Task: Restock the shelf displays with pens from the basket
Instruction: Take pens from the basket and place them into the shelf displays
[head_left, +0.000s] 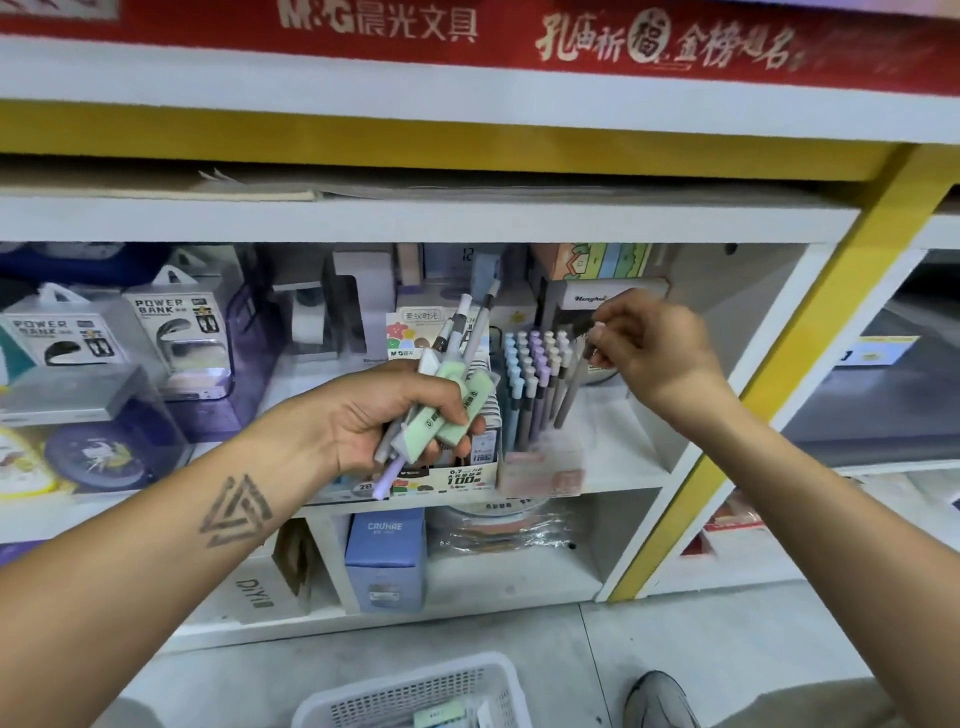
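White shelving with yellow trim fills the frame, a red banner with printed characters running along the top edge. At centre, on the middle shelf, stands a pen display: rows of slim pens in pale blue, lilac, cream and grey, standing upright and close together with caps up. Boxed power banks sit at centre left, and a blue carton stands on the shelf below.

The left hand, at centre, grips a loose bundle of pens along with some flat mint-green packets; its fingers are curled round the lot, pen ends fanning out above and below the fist. The right hand, centre right, pinches the top of a single grey pen between thumb and fingertips, the barrel slanting down beside the right-hand edge of the display. Whether its tip has reached a slot cannot be told.

At the bottom edge, a white perforated plastic basket rests on the grey floor, with some stock showing inside, too blurred to identify.

These pens look light, stiff and smooth, matte plastic barrels that would likely slide against each other in a loose fist, so the bundle probably wants a firm mid-barrel hold. A single pen seems best taken near the cap end, as here, leaving the lower barrel free to steer between its tightly packed neighbours. The packets look glossy and probably slippery.
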